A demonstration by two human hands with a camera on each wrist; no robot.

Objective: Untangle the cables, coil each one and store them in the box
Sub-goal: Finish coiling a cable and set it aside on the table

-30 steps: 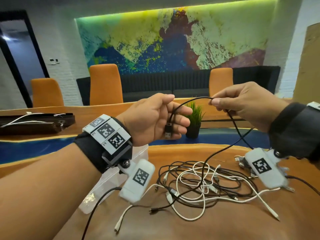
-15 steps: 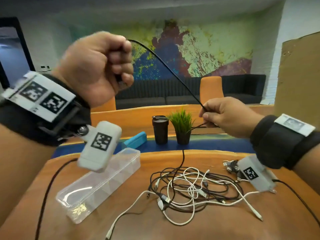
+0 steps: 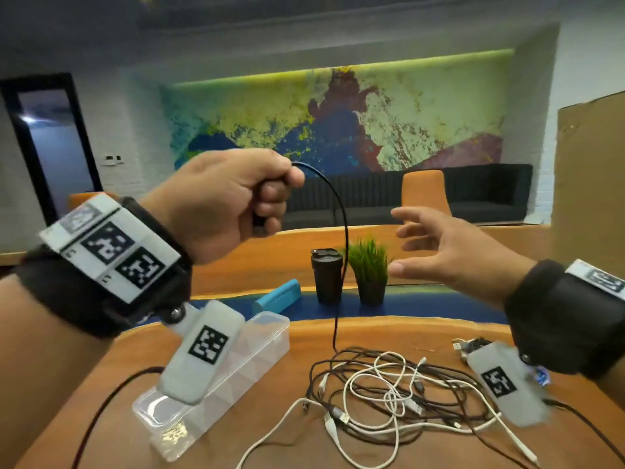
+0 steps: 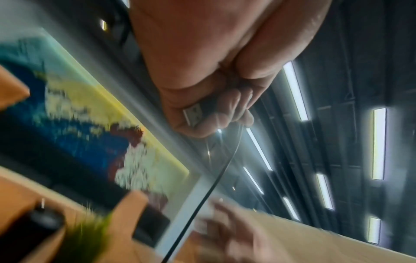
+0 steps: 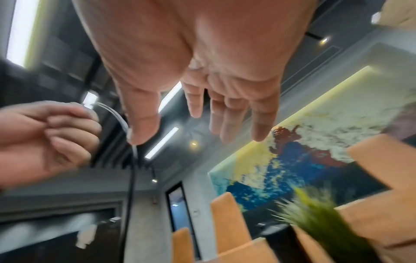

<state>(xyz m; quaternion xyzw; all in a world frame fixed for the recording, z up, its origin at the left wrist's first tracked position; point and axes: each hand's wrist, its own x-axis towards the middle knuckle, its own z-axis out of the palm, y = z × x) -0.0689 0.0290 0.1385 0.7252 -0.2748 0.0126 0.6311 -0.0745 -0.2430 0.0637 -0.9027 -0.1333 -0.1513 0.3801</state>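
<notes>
black cable (image 3: 343, 231): one end is raised clear of the table, its usb plug (image 4: 195, 113) enclosed in the left hand (image 3: 223, 211), whose fingers are curled tight around it with the metal tip showing past them in the left wrist view. from the fist the cable arches over and hangs straight down, passing in front of the dark cup (image 3: 326, 275), into the tangle of black and white cables (image 3: 399, 394) lying on the wooden table (image 3: 372, 448). judgement: the high hold is there to draw this one lead upward out of the heap so its crossings show. right hand (image 3: 453, 252): empty, fingers spread and straight, palm toward the hanging run, near it but apart from it in the head view; the right wrist view confirms nothing is held. judgement: it is placed to take the cable lower down, either to slide along it or to start a loop. clear plastic box (image 3: 267, 336): on the table to the left of the tangle, partly behind the left wrist camera; whether anything lies in it cannot be told. small potted plant (image 3: 370, 269) stands just beside the cup. risk noted: further lifting may drag neighbouring leads with it.
</notes>
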